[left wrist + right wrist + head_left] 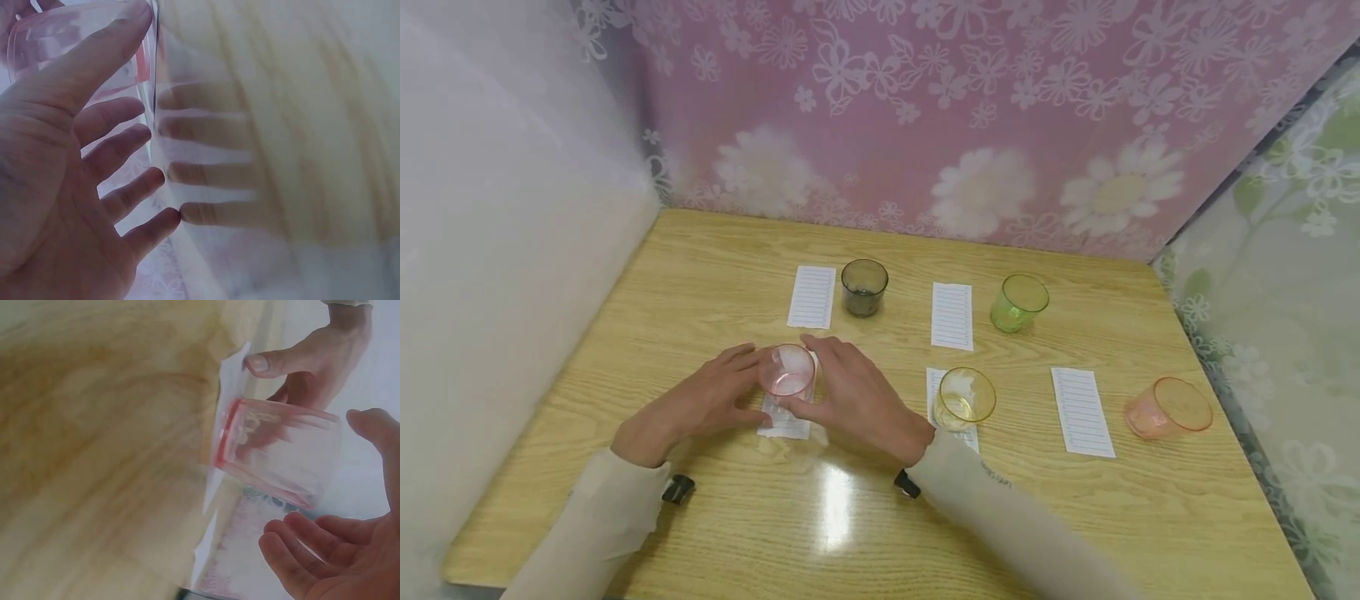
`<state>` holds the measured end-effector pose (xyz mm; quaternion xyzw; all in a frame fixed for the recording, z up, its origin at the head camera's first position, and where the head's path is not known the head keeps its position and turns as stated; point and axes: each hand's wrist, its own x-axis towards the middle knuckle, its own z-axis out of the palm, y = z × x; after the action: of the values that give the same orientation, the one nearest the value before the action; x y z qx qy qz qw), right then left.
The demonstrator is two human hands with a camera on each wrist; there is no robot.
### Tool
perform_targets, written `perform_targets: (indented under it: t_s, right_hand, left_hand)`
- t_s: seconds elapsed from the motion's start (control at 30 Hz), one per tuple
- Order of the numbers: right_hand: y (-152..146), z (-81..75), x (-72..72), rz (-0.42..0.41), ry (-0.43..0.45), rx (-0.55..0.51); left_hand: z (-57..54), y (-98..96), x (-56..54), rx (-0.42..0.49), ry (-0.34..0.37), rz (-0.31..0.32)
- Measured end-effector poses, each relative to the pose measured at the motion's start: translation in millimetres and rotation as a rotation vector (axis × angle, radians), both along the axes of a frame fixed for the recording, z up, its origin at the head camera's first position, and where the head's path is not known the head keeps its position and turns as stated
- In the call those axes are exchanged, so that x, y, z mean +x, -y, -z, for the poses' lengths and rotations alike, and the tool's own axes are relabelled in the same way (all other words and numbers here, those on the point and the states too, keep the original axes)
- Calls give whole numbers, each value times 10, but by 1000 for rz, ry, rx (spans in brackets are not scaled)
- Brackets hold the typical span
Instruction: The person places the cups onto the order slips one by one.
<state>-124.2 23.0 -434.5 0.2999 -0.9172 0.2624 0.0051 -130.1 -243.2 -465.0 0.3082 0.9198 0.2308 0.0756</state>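
Three sides close off the room: pink floral backdrop beyond the grip, plain white wall to its left, green-and-white floral sheet far to its right. Wooden table carries everything; bare grain on the near side of the grip, with a bright glare patch.

Left hand and right hand face each other, fingers spread, neither clenched. Both read as released; light contact cannot be ruled out.

Key relation: pink cup lies directly between the two palms, upright, long axis vertical — mouth up, base down on a paper slip. Right wrist view shows a gap between the cup and the right hand's fingers, with the left hand on the cup's far side. Nearer hand: cannot tell. In judgement, a grasp calls for closing inward from both sides.

Other cups, relative to the grip: grey cup beyond and slightly right; yellow cup just right of the right hand; green cup beyond and right; orange cup farthest right.

Smallest — black pieces at the wrists, on the near side of the grip.
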Motion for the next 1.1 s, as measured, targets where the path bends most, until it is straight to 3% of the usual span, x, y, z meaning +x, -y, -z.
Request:
perform_targets:
  t_s: [0.23, 0.6, 0.93, 1.1]
  right_hand:
    - [-103, -231, 57, 12, 2, 11]
    - [-389, -683, 77, 46, -95, 30]
    - [-659, -893, -68, 77, -146, 47]
    - [-795, -980, -173, 97, -129, 67]
  left_hand:
    - [-110, 118, -52, -37, 47, -14]
    - [-231, 190, -284, -120, -19, -63]
    - [-315, 195, -526, -117, -53, -29]
    - [-350, 165, -657, -111, -45, -32]
